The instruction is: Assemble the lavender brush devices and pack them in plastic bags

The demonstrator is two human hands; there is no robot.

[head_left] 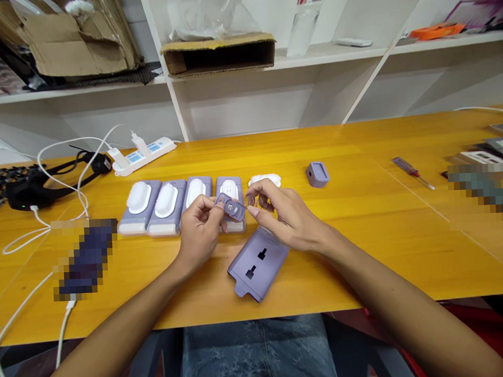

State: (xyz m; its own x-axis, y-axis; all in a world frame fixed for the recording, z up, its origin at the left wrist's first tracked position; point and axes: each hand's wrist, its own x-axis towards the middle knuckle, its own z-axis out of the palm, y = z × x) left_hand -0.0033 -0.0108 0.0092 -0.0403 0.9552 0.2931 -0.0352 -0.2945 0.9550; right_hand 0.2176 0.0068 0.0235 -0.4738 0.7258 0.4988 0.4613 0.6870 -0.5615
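The left hand (199,232) pinches a small lilac plastic piece (231,207) between thumb and fingers, holding it up above the table. The right hand (288,214) sits just to its right, with its fingertips (252,211) closed on clear round parts (255,201). The two hands are close together, the clear parts just beside the lilac piece, though whether they touch is hard to tell.

Directly below and nearer the person, a lilac cover (258,264) with two dark slots lies flat on the yellow wooden table (358,150), under the right hand's wrist side. On the far side of the hands runs a row of four lilac cases (152,209) with white oval tops, side by side; the last one is partly hidden behind the hands. A white oval piece (264,180) lies just beyond the right hand, and a small lilac cup (317,174) stands farther right.

Well to the right lies a screwdriver (412,172) with a red handle. To the far left sit a white power strip (144,156) with plugs in it and a black strap (35,189). A pixelated object (85,259) lies near left, too blurred to name
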